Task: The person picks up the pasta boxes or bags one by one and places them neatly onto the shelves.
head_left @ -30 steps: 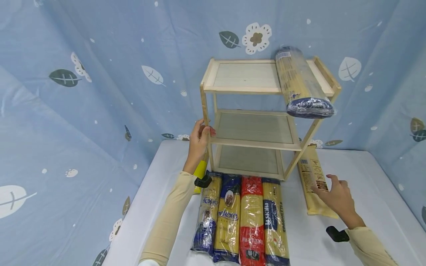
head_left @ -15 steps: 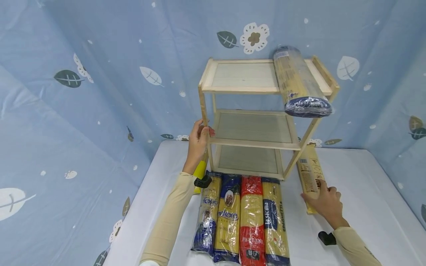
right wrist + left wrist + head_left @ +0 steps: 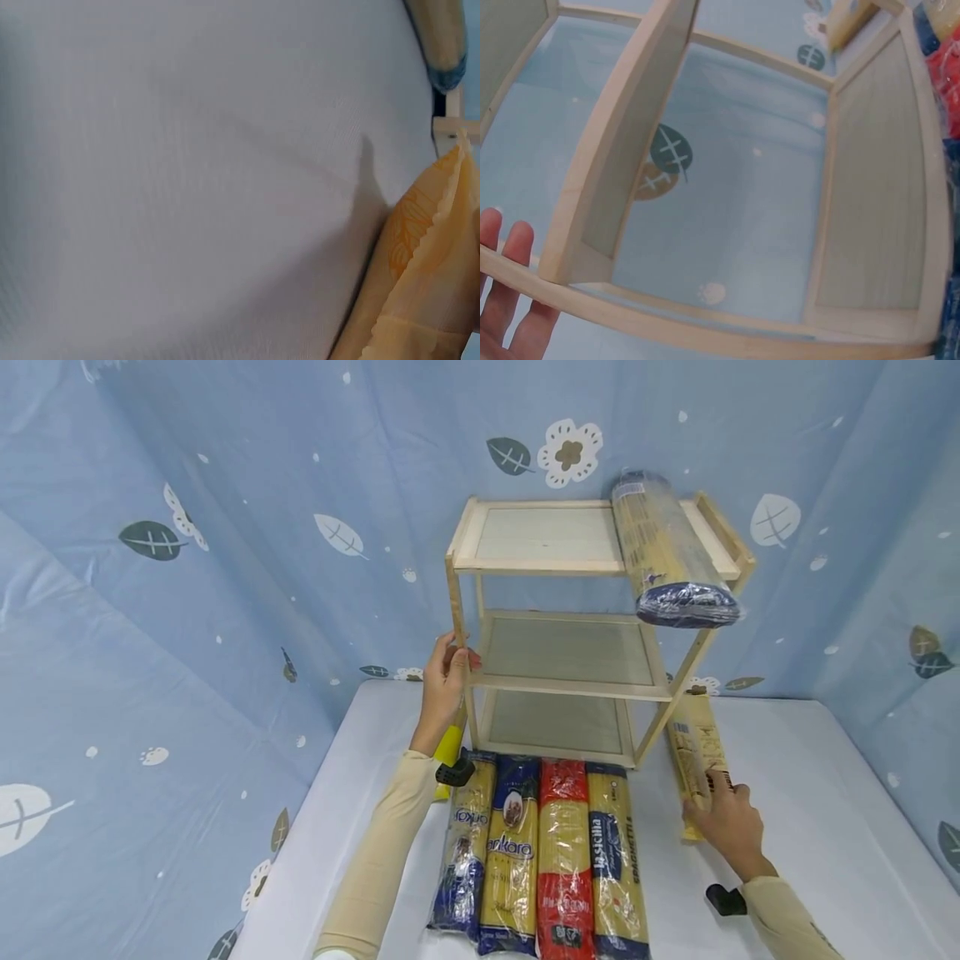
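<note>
My left hand (image 3: 442,685) grips the left front post of a small three-tier wooden shelf rack (image 3: 555,687). In the left wrist view its fingers (image 3: 517,244) come round behind the post. To the right of the rack, my right hand (image 3: 729,825) holds a yellow pasta packet (image 3: 693,739) by its near part, thumb on one side and fingers on the other. The packet's crimped seam (image 3: 416,289) shows in the right wrist view, while most of that hand is out of that view. A clear-wrapped spaghetti pack (image 3: 663,543) lies on the top tier, its blue end overhanging the front.
In front of the rack several spaghetti packs lie side by side, among them a red one (image 3: 564,843) and a La Sicilia one (image 3: 617,860). A yellow packet (image 3: 447,747) is partly hidden behind my left wrist. Blue patterned cloth (image 3: 225,610) surrounds the white table (image 3: 795,777).
My right hand has moved left onto the yellow packet and taken hold of it. The packet has shifted slightly. My left hand stays on the post.
</note>
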Demonstrator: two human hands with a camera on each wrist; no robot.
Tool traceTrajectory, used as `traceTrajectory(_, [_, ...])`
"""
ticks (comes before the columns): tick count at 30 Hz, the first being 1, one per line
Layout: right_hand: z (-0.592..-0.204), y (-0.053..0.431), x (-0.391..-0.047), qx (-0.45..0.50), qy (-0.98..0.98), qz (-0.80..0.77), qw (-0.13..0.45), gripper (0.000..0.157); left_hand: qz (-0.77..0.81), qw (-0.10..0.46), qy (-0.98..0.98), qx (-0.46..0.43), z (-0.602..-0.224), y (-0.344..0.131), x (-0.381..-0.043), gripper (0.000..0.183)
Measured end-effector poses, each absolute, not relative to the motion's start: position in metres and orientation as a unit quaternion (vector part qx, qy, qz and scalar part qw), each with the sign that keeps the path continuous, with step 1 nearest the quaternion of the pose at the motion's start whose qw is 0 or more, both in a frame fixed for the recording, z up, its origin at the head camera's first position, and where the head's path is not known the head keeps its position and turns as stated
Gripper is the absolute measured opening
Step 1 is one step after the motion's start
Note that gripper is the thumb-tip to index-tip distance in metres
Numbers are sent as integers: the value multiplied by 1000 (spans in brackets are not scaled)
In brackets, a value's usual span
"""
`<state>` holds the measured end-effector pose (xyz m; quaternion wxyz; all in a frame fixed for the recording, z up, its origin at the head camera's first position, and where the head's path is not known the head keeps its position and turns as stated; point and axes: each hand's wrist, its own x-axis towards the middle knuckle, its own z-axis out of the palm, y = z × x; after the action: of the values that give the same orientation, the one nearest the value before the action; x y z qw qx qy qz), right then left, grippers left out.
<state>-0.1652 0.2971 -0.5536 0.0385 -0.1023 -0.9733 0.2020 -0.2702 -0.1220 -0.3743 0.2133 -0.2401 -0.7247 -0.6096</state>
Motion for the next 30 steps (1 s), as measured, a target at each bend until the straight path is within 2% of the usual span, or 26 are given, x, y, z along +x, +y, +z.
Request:
traceTrajectory(5, [-555,285,-154,-107,-968,217,65,57,-616,214,-722,-232,-380,-125,-271,30])
traceTrajectory(10, [-555,277,-141,-123,-961,234,86,55,-615,221,-722,-227,-391,-127,-278,29])
traceTrajectory(20, [-560,280,-121,-125,-922,303,207,51,-611,214,-724,-237,-378,-121,-266,29])
traceTrajectory(25, [-547,281,-115,-116,-908,323,242,52,-614,220,-718,-245,-377,-121,-269,28])
traceTrajectory(30, [-517,283,-115,-105,-907,316,259,53,-612,220,-719,-245,-375,-121,-269,28])
